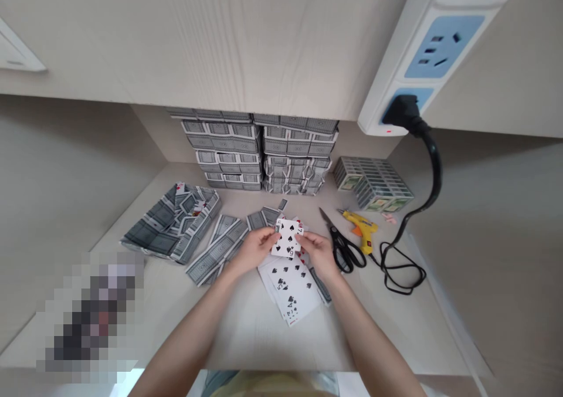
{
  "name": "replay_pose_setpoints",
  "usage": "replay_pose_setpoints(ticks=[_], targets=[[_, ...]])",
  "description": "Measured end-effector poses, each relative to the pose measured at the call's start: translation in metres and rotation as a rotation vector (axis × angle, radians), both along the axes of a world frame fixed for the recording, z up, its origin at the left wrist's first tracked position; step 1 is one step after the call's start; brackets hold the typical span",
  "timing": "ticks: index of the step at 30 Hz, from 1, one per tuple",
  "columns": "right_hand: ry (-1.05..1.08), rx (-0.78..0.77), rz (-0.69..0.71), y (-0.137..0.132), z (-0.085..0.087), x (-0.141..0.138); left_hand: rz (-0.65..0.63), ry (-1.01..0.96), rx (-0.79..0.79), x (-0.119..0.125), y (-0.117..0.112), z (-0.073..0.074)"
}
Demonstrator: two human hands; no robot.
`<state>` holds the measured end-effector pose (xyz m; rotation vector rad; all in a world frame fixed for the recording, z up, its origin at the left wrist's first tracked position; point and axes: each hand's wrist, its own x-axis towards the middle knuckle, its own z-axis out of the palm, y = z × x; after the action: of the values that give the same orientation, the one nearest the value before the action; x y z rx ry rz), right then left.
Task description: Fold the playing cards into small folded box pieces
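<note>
Between my two hands is a small stack of playing cards (288, 240), a six of spades facing up and a seven's corner peeking out behind it. My left hand (255, 249) pinches the stack's left edge, and my right hand (321, 255) grips the right edge. Just below, loose spade cards (297, 291) lie overlapping and face up on the desk. Long strips of patterned card backs (220, 249) rest to the left of my left hand. Black-handled scissors (347, 250) lie right of my right hand, blades pointing away.
At left stands an open tray made of cards (152, 233), filled with folded cards. Card-covered blocks (229, 145) are stacked against the back wall. Boxed packs (373, 180) sit back right. A yellow glue gun (363, 227) trails its black cord (398, 288); a power strip (411, 74) hangs above.
</note>
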<state>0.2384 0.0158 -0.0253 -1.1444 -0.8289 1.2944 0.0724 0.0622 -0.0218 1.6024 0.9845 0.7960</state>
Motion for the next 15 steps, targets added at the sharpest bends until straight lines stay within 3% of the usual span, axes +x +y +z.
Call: replay_pose_setpoints(ticks=[7,15], targets=[[-0.004,-0.001,0.056,-0.0008,0.0049,0.0011,0.097,0.066,0.099,0.0036,-0.0030,-0.0063],[-0.216,0.096,0.021,-0.0021,0.0001,0.0054,0.030,-0.024,0.036,0.0081,-0.0093,0.0001]])
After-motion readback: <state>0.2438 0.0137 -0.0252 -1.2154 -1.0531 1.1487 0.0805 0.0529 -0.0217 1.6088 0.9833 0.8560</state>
